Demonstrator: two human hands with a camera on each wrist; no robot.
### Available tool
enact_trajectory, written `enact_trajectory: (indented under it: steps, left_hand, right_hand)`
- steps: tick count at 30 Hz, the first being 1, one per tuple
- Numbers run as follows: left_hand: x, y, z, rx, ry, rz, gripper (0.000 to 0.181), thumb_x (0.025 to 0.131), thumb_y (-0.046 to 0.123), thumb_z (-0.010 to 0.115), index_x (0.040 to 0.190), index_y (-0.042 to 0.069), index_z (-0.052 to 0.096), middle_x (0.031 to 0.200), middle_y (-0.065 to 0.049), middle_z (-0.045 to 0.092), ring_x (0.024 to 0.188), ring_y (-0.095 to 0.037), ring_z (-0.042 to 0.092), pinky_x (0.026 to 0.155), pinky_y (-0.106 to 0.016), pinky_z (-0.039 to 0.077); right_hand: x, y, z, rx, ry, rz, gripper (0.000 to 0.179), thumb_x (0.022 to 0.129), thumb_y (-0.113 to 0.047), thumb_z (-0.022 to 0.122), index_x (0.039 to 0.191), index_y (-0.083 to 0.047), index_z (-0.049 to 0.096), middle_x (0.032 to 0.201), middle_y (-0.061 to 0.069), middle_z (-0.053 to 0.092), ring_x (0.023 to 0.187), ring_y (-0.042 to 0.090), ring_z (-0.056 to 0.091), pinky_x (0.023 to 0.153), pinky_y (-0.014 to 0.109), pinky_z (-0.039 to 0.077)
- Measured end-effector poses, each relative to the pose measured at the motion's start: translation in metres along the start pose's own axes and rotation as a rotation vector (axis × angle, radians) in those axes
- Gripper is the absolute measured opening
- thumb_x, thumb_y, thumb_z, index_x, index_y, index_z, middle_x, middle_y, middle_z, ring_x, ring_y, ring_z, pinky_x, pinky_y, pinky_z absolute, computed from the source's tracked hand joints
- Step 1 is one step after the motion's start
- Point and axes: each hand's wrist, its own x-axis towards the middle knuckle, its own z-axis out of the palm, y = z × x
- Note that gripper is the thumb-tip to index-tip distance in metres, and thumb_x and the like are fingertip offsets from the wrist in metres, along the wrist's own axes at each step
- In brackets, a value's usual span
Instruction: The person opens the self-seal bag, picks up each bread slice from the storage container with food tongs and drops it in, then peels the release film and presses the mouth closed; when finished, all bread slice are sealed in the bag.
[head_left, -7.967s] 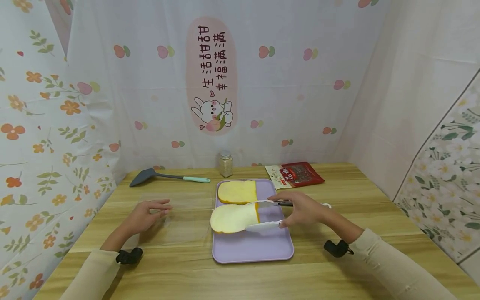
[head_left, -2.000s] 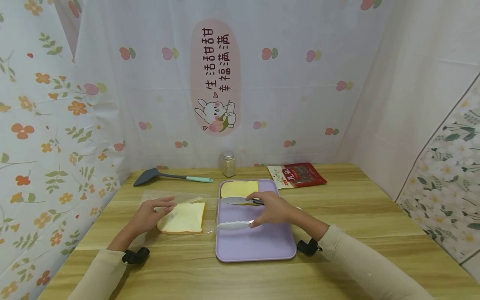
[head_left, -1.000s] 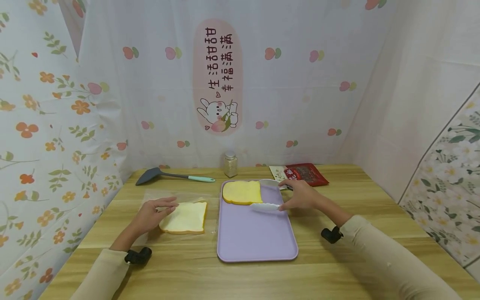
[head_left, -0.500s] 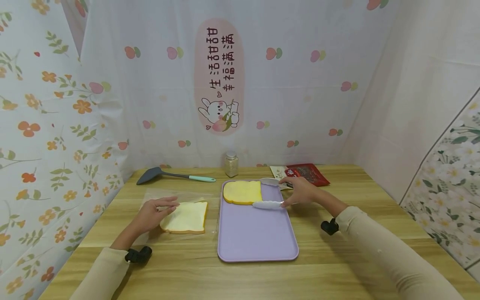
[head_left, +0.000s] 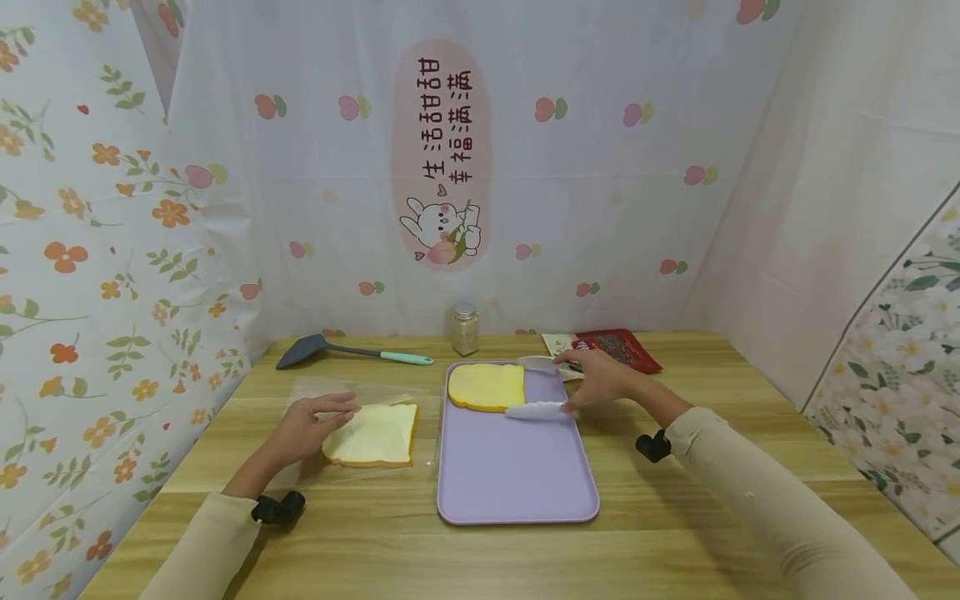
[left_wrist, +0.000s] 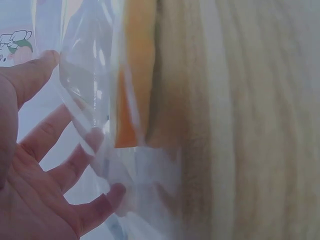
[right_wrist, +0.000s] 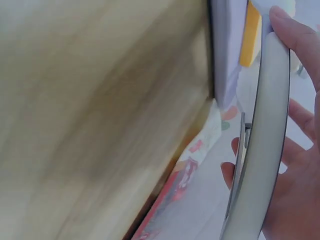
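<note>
My right hand (head_left: pixel 600 379) grips metal tongs (right_wrist: pixel 272 115) with white scalloped heads. Their two heads are spread apart at the right end of a toy bread slice (head_left: pixel 483 385), one beyond it and one at its near right corner. This slice lies at the far left of the lilac tray (head_left: pixel 517 483). Left of the tray, a second bread slice (head_left: pixel 378 435) lies inside a clear plastic bag (head_left: pixel 315 388). My left hand (head_left: pixel 307 427) is at the bag's left end, thumb and fingers spread along the film, fingertips showing through it in the left wrist view.
Behind the tray stands a small glass spice jar (head_left: pixel 465 332). A grey spatula (head_left: pixel 330 346) with a mint handle lies at the back left. A red and white spice packet (head_left: pixel 618 346) lies at the back right, close to the tongs. Patterned cloth (head_left: pixel 337 208) hangs behind the table.
Earlier the tongs carried a bread slice over the tray; it now lies in the bag. The tongs have moved back right to the remaining slice. My left hand has stayed at the bag.
</note>
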Motion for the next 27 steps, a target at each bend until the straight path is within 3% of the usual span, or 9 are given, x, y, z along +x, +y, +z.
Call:
enact_trajectory:
  steps: [7,13,18,27]
  left_hand:
    - [-0.001,0.000,-0.002,0.012,-0.019,-0.014,0.022,0.096,0.015,0.067,0.111,0.003,0.076,0.132,-0.022,0.061,0.122,-0.044,0.056,0.090,-0.058,0.049]
    - [0.003,0.004,-0.002,0.007,-0.024,0.009,0.022,0.096,0.014,0.067,0.110,0.000,0.075,0.131,-0.024,0.061,0.121,-0.046,0.056,0.090,-0.060,0.048]
    - [0.003,0.001,0.002,-0.003,-0.046,-0.022,0.023,0.096,0.016,0.067,0.112,0.002,0.075,0.133,-0.023,0.060,0.119,-0.044,0.058,0.089,-0.060,0.049]
    - [0.004,0.005,0.003,0.008,-0.024,-0.005,0.020,0.095,0.013,0.068,0.109,0.001,0.076,0.130,-0.024,0.061,0.114,-0.043,0.061,0.082,-0.054,0.054]
  right_hand:
    - [0.016,-0.005,-0.005,-0.039,-0.039,-0.035,0.091,0.069,-0.045,0.090,0.141,-0.004,0.052,0.143,0.018,0.051,0.131,0.039,0.047,0.103,0.058,0.040]
    - [0.025,-0.005,-0.007,-0.047,-0.090,-0.006,0.093,0.068,-0.047,0.090,0.142,-0.004,0.051,0.144,0.017,0.051,0.132,0.039,0.046,0.104,0.058,0.039]
    - [0.027,-0.003,-0.005,-0.029,-0.117,0.012,0.092,0.068,-0.047,0.090,0.141,-0.008,0.052,0.145,0.017,0.049,0.132,0.039,0.045,0.104,0.058,0.039]
    - [0.029,0.001,0.000,0.015,-0.074,-0.020,0.082,0.069,-0.044,0.090,0.134,-0.007,0.057,0.139,0.012,0.056,0.129,0.033,0.049,0.105,0.054,0.040]
